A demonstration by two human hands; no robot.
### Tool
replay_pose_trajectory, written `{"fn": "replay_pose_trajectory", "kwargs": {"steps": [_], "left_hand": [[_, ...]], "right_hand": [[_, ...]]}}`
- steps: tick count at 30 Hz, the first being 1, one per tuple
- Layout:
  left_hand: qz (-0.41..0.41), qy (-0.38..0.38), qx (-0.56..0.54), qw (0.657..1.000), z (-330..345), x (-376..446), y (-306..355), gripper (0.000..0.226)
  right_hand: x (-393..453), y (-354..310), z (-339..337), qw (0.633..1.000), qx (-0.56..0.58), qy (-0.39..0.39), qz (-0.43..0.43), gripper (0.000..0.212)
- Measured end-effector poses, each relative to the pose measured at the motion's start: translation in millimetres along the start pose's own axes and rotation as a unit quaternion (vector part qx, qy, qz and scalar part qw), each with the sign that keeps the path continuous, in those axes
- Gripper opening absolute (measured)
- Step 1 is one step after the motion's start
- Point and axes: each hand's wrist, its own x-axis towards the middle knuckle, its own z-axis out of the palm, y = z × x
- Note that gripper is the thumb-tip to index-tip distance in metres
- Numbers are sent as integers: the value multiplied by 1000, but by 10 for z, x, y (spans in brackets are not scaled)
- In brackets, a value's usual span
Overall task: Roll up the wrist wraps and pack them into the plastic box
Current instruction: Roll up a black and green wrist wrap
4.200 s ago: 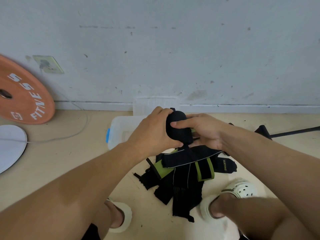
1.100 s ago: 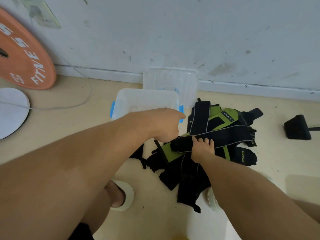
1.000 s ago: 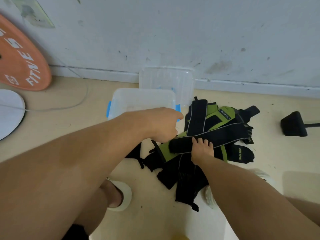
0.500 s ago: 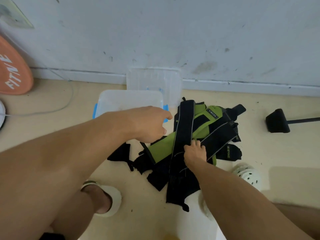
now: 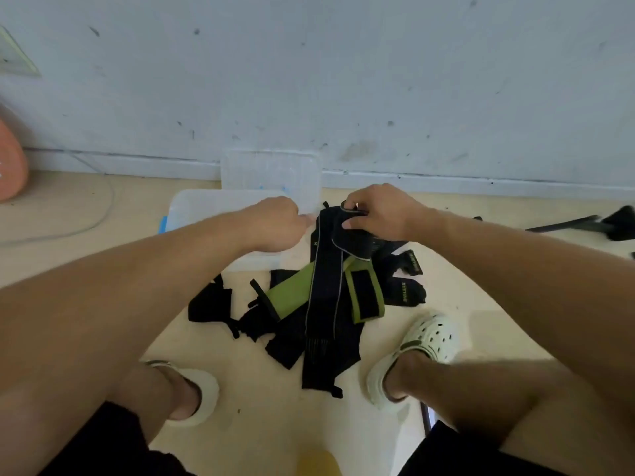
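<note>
While the person's right hand (image 5: 381, 214) pinches the upper end of a long black elastic wrist wrap with thin grey edge stitching (image 5: 326, 269), thumb and curled fingers closed on the fabric, the strap hangs down from that grip onto the heap below. The left hand (image 5: 275, 223) hovers just beside the wrap's top end, over the near right part of the box; its fingers point away from the camera, and whether they are curled or touching the strap cannot be told.

The pile of black and lime-green wrist wraps (image 5: 343, 304) lies tangled on the floor between the person's feet, one separate black piece (image 5: 209, 302) just left of it.

The translucent plastic box with blue side latches (image 5: 192, 209) sits on the floor behind the pile, mostly hidden by the left forearm; its contents cannot be made out. Its clear ribbed lid (image 5: 271, 173) leans against the wall behind it.

The pale beige floor (image 5: 481, 286) meets a scuffed grey-white wall (image 5: 343, 80). White perforated clogs (image 5: 429, 341) are on the feet. An orange weight plate (image 5: 10, 163) shows at the left edge, and a black bar-like object (image 5: 604, 225) lies at the far right.
</note>
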Motion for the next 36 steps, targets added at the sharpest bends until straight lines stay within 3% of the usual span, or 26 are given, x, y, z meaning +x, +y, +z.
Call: {"fn": "replay_pose_trajectory", "kwargs": {"steps": [3,7,11,13,15,18,19,24,26,29,36], "left_hand": [[-24,-78,-267,960,35,-118,111,71],[19,-69,-381,922,47,-171,201,57],[44,32,-376,925,68,-68,129,32],[47,78,-357,930,50,-6,61,26],[55,96,-347,931,27,35,19,26],[88,89,-350,928,14,58,18,22],[102,82,-353,926,19,54,23,22],[150,46,-346,925,58,25,28,27],[156,37,-344,925,59,21,30,27],[154,36,-346,925,60,13,36,24],[167,68,-335,925,60,7,19,22]], "right_hand": [[-432,-282,-253,999,19,40,-17,8],[-805,-565,-284,990,119,59,-38,25],[-858,-722,-252,961,262,-81,-25,59],[-837,-749,-257,963,247,-106,-23,65],[-829,-729,-315,973,221,-61,-4,51],[-805,-619,-442,975,210,66,42,10],[-791,-576,-481,970,217,95,61,7],[-741,-487,-584,953,263,110,100,41],[-712,-487,-552,956,263,104,82,35],[-679,-497,-529,957,256,125,50,9],[-670,-517,-511,951,286,108,42,12]]}}
